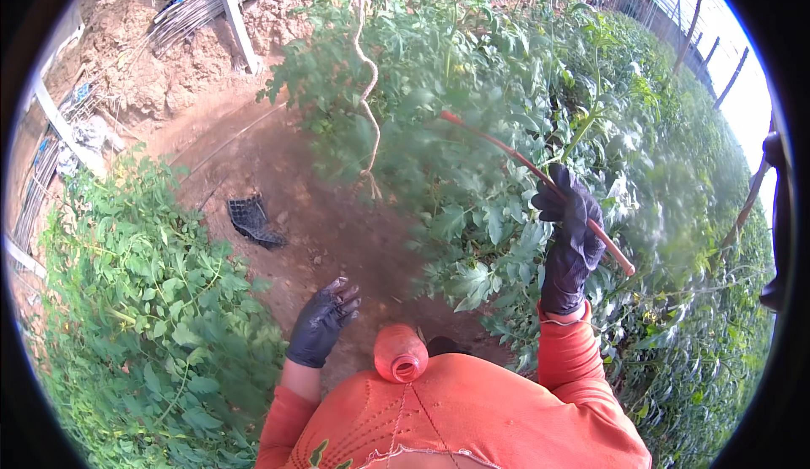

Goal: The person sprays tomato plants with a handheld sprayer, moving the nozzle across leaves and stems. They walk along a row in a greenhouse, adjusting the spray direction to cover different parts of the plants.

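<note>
My right hand (573,225), in a black glove, is closed around a thin reddish stick (519,159) among the leafy plants (468,222), which look like tomato plants. The stick slants from upper left to lower right, both ends sticking out of the fist. My left hand (324,323), also black-gloved with pale residue on the fingertips, hangs over the soil with its fingers loosely curled and nothing visible in it. Between my arms a red translucent open-mouthed bottle (400,353) hangs on cords against my orange top.
A light rope (369,99) dangles ahead over the soil path (304,216). A black seedling tray piece (255,221) lies on that path. More green plants (164,317) fill the left side. White posts (235,20) stand by the rough earth wall (177,83).
</note>
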Available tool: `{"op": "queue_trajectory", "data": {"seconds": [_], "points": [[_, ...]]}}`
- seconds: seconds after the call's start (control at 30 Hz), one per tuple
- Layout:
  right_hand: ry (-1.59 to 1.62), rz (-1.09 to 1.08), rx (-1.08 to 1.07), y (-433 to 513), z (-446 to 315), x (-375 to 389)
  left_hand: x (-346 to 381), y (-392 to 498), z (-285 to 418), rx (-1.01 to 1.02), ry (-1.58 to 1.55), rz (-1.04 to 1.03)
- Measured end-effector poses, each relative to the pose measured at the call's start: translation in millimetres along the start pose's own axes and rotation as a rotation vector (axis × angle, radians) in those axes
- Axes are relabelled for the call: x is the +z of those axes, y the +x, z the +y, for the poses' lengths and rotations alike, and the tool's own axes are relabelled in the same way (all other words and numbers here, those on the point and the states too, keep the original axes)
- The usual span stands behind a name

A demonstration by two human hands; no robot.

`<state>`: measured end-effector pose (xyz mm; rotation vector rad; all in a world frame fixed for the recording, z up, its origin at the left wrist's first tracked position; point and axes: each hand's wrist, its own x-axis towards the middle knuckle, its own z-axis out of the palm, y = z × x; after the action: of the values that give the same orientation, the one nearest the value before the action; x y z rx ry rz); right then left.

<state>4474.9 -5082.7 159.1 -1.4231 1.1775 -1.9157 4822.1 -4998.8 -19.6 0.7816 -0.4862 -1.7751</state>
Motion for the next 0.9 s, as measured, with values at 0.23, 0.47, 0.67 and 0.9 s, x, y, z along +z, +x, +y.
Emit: {"op": "queue_trajectory", "data": {"seconds": [0.23,0.47,0.67,0.9], "points": [[0.029,-0.057,-0.188,89,78,21,-21,17,18,-0.04,-0.036,0.059],[-0.022,-0.036,-0.189,144,132,45,-19,89,65,-0.009,0.059,0.001],[-0.143,0.041,-0.083,163,161,52,31,193,118,-0.11,0.342,-0.239],[-0.206,0.166,-0.094,151,141,45,100,301,127,-0.152,0.644,-0.639]]}}
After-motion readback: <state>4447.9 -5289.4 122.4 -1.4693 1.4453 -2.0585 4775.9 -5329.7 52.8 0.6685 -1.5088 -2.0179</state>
